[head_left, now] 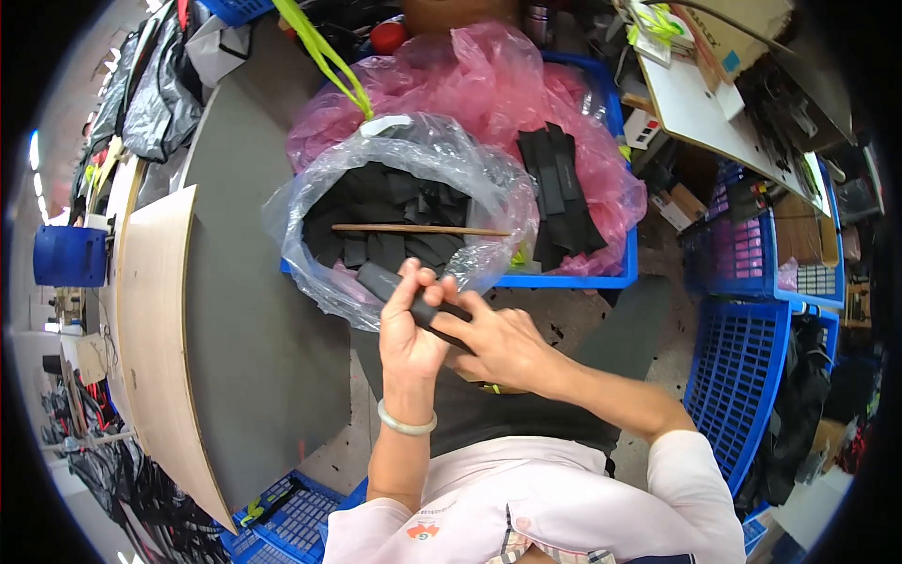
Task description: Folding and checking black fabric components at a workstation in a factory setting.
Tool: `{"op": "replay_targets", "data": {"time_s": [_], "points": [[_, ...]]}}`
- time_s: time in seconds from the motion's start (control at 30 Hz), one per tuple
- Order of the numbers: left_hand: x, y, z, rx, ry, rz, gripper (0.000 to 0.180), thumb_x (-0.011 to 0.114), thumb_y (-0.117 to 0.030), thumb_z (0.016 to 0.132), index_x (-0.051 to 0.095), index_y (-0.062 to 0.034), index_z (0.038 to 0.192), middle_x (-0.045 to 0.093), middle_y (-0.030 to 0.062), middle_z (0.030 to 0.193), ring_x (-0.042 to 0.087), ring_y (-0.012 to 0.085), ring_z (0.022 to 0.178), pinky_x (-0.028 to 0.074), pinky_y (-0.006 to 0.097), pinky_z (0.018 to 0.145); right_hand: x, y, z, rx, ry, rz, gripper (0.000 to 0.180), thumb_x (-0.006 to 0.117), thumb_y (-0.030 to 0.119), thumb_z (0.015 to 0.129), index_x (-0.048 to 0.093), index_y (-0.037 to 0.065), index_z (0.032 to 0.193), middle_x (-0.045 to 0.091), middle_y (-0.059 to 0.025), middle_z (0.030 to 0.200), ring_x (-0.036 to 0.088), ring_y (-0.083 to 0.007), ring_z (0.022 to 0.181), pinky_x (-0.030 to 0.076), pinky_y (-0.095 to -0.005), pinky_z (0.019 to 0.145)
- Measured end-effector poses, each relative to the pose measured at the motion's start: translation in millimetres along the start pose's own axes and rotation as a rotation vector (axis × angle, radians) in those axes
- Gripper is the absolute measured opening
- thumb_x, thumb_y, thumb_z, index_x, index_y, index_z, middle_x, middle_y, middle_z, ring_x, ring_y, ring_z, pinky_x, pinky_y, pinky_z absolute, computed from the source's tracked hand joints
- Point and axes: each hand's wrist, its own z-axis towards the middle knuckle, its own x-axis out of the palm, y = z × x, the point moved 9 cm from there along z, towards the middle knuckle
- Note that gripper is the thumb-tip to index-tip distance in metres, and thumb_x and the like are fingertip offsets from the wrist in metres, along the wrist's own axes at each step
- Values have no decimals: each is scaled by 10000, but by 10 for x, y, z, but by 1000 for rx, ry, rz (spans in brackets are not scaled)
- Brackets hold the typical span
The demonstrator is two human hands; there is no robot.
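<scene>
Both hands meet in front of my body on one black strip (pixel 378 279), which looks like fabric or foam. My left hand (pixel 412 329), a pale bangle on its wrist, is closed round the strip with the fingertips up. My right hand (pixel 507 346) comes in from the right and grips the strip's lower part, slightly blurred; its fingertips are partly hidden. Just beyond, a clear plastic bag (pixel 287 211) gapes wide, full of black pieces (pixel 385 193). Across its mouth lies a thin brown stick (pixel 413 228). To its right, a stack of black strips (pixel 559 193) rests on pink plastic.
A blue crate (pixel 573 281) lined with pink plastic sheeting (pixel 470 66) stands behind the bag. Left of me runs a grey board (pixel 263 310) beside a wooden panel (pixel 160 348). Blue baskets (pixel 738 385) stand at the right, below a white table (pixel 700 113).
</scene>
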Motion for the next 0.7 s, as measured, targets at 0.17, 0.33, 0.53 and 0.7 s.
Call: {"op": "replay_targets", "data": {"time_s": [0.17, 0.33, 0.53, 0.7], "points": [[122, 447, -109, -75, -40, 188, 101, 567, -49, 881, 513, -71, 964, 555, 36, 721, 537, 142, 618, 501, 360, 819, 37, -328, -75, 72, 15, -145, 302, 626, 165, 743, 569, 126, 1037, 521, -205, 998, 613, -375, 676, 506, -467, 576], [231, 310, -6, -74, 54, 100, 110, 596, -93, 876, 515, -77, 949, 535, 23, 698, 492, 117, 573, 490, 337, 714, 1, -228, 70, -93, -78, -116, 284, 640, 142, 715, 582, 109, 990, 525, -199, 996, 613, -365, 639, 498, -442, 515], [332, 204, -115, 126, 104, 450, 97, 559, -118, 902, 522, -47, 956, 473, 13, 595, 430, 101, 491, 484, 307, 646, -78, -130, -184, 16, -116, -83, 399, 725, 159, 656, 595, 106, 1030, 559, -153, 971, 613, -358, 675, 514, -402, 563], [550, 376, -274, 0, 237, 323, 116, 589, -115, 885, 544, -44, 965, 480, 36, 602, 428, 121, 481, 450, 297, 585, -262, 23, -248, -244, -392, 5, 350, 774, 144, 568, 609, 40, 859, 577, -166, 935, 607, -340, 775, 502, -394, 614]]}}
